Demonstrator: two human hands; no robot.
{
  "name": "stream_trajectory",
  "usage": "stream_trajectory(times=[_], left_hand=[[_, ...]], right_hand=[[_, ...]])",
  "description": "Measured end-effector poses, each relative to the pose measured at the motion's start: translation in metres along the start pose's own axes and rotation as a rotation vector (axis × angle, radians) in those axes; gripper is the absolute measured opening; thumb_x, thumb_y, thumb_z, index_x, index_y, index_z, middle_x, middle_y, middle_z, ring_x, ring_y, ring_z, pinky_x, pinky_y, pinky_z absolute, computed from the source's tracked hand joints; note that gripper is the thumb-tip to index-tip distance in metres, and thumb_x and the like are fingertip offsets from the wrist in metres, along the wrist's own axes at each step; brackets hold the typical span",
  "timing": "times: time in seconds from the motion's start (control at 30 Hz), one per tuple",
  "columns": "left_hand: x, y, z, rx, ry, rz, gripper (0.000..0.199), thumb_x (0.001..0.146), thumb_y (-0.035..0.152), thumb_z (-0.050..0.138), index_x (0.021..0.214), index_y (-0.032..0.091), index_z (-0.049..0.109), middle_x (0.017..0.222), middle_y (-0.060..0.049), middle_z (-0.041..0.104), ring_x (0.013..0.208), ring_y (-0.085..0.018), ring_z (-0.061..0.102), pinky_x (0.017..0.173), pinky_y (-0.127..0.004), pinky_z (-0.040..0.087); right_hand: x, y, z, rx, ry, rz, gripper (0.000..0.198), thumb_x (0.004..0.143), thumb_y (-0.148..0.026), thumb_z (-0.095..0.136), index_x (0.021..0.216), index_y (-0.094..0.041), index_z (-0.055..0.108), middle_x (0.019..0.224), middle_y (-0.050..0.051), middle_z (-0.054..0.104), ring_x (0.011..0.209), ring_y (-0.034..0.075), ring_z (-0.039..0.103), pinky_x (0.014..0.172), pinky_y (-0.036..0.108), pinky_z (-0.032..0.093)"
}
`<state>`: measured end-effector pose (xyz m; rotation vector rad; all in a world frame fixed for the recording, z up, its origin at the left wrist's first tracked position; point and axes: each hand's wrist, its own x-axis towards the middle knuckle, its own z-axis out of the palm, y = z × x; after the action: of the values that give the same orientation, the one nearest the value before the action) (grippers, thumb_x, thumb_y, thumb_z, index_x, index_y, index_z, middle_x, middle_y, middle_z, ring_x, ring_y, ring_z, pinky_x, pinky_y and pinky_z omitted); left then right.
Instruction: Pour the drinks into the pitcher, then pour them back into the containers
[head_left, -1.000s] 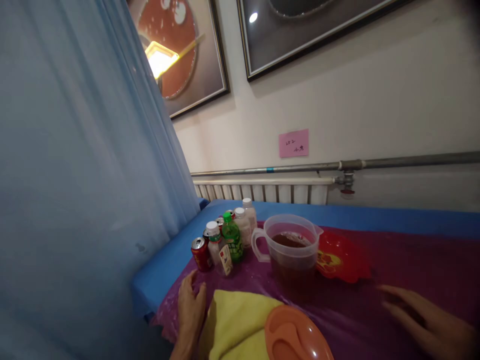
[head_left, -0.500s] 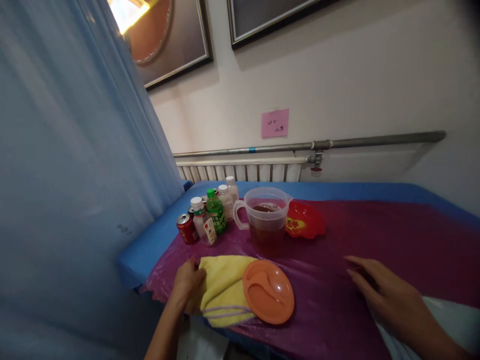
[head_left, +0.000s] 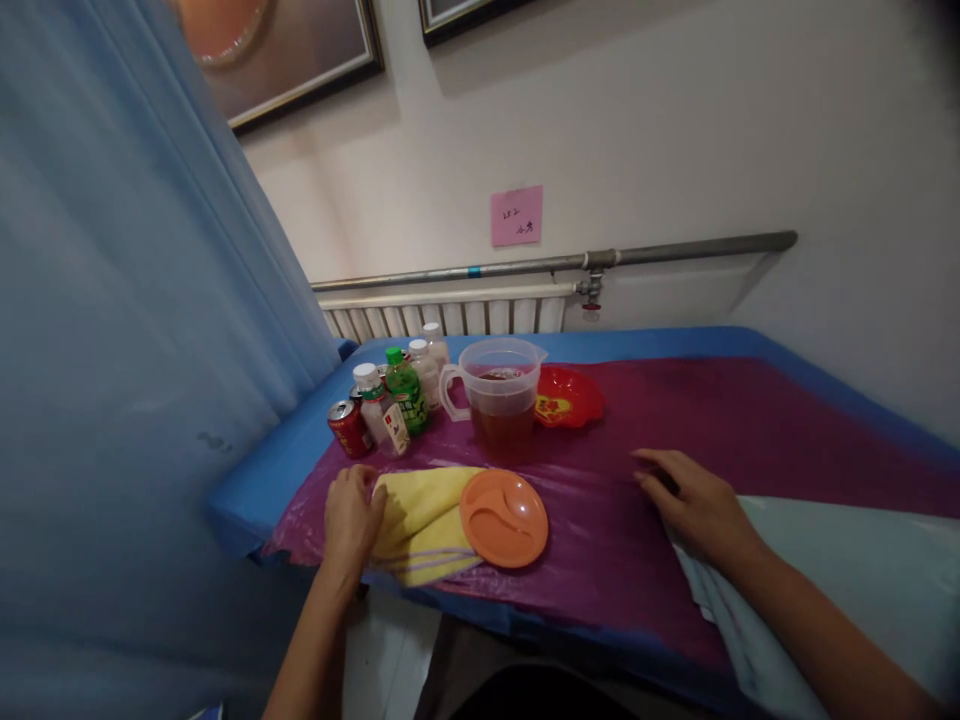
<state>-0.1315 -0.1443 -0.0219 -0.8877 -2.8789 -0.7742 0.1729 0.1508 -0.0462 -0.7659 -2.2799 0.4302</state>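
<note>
My left hand [head_left: 349, 518] rests at the left edge of a folded yellow cloth [head_left: 420, 510], fingers loosely bent and thumb apart, with nothing held. An orange divided plate [head_left: 504, 518] lies partly over the cloth's right side. My right hand [head_left: 694, 505] hovers above the purple sheet [head_left: 600, 540], thumb and fingers apart and holding nothing. Behind the plate stands a clear plastic measuring jug [head_left: 501, 400] of brown liquid, its handle facing left. Beside the jug is a red scalloped plastic dish [head_left: 574, 398].
Left of the jug stand a red can [head_left: 349, 430], a white-capped bottle [head_left: 384, 415], a green bottle [head_left: 407, 392] and other bottles. A pale blue-green folded sheet [head_left: 832, 560] lies under my right forearm. A blue curtain [head_left: 150, 350] hangs at the left; a radiator [head_left: 480, 312] lines the wall.
The view has tilted down and turned slightly right, so the table things sit higher and further left. Both hands remain empty, my left still beside the yellow cloth.
</note>
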Motion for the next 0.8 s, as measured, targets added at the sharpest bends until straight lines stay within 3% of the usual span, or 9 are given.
stream_trajectory(times=[0.13,0.23,0.3,0.37,0.5,0.63,0.8], left_hand=[[-0.034,0.013,0.011,-0.085,-0.243,0.221,0.014,0.075,0.013,0.057,0.083,0.021,0.067,0.089,-0.003,0.068,0.087,-0.019,0.062,0.080,-0.029,0.047],[-0.048,0.017,0.022,-0.093,-0.321,0.308,0.013,0.075,0.015,0.062,0.082,0.021,0.070,0.092,-0.005,0.069,0.092,-0.020,0.061,0.083,-0.030,0.045],[-0.051,0.017,0.028,-0.071,-0.328,0.322,0.013,0.075,0.016,0.062,0.083,0.021,0.072,0.092,-0.006,0.069,0.091,-0.022,0.060,0.083,-0.032,0.044],[-0.052,0.016,0.030,-0.049,-0.322,0.333,0.015,0.075,0.015,0.063,0.084,0.021,0.073,0.092,-0.007,0.069,0.090,-0.023,0.059,0.082,-0.034,0.043],[-0.056,0.021,0.032,-0.031,-0.292,0.377,0.016,0.079,0.021,0.064,0.091,0.021,0.074,0.099,-0.009,0.068,0.095,-0.025,0.057,0.086,-0.036,0.041],[-0.061,0.027,0.038,-0.048,-0.270,0.435,0.017,0.081,0.027,0.065,0.095,0.022,0.075,0.105,-0.010,0.067,0.101,-0.026,0.056,0.090,-0.037,0.040],[-0.061,0.025,0.052,-0.085,-0.234,0.435,0.019,0.084,0.024,0.059,0.094,0.021,0.075,0.095,-0.010,0.067,0.094,-0.027,0.057,0.086,-0.039,0.041]], right_hand=[[0.001,0.000,-0.002,-0.010,0.008,-0.005,0.032,0.084,-0.039,0.043,0.095,-0.020,0.066,0.095,0.012,0.073,0.086,0.026,0.070,0.080,0.042,0.057],[-0.003,-0.011,-0.002,-0.001,-0.014,-0.019,0.036,0.085,-0.039,0.041,0.098,-0.018,0.067,0.097,0.014,0.072,0.090,0.028,0.070,0.084,0.045,0.056],[-0.009,-0.029,0.002,0.031,-0.092,-0.032,0.038,0.087,-0.041,0.043,0.104,-0.017,0.067,0.104,0.015,0.071,0.097,0.029,0.068,0.089,0.047,0.054],[-0.018,-0.053,0.011,0.097,-0.255,-0.046,0.044,0.087,-0.045,0.051,0.117,-0.017,0.065,0.120,0.016,0.068,0.112,0.030,0.064,0.097,0.049,0.050],[-0.035,-0.104,0.038,0.147,-0.512,-0.047,0.079,0.074,-0.054,0.071,0.144,-0.024,0.048,0.154,0.016,0.041,0.143,0.037,0.034,0.112,0.062,0.029],[-0.041,-0.133,0.055,0.082,-0.522,-0.031,0.089,0.069,-0.049,0.078,0.147,-0.022,0.045,0.161,0.019,0.026,0.148,0.039,0.022,0.113,0.063,0.022],[-0.043,-0.134,0.066,0.292,-0.408,-0.002,0.074,0.063,-0.031,0.079,0.133,-0.020,0.059,0.153,0.017,0.040,0.139,0.039,0.034,0.113,0.058,0.024]])
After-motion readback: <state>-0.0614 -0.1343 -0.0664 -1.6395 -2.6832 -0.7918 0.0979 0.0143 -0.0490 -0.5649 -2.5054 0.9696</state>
